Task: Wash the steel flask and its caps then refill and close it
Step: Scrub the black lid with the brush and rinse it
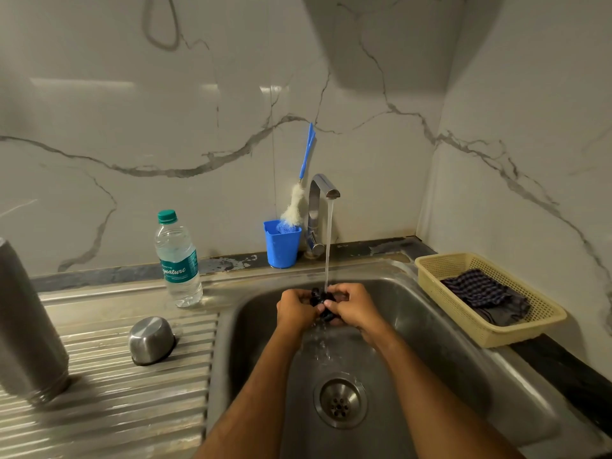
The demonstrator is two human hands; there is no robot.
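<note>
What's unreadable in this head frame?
- Black cap, head view: mostly covered by left hand and right hand; shape unclear.
- Steel flask: cut off by left edge, blurred.
- Checked cloth: partly hidden by basket wall.

You see dim, greenish light, perhaps from overhead; glare streaks the wall tiles (132,84), edges bow, and the flask (26,326) blurs.

My ribbed steel draining board (109,385) carries the grey steel flask (28,326), an upturned steel cap (151,340) and a clear green-capped plastic bottle (178,260). My dark counter (563,369) carries a cream basket (490,329).
</note>
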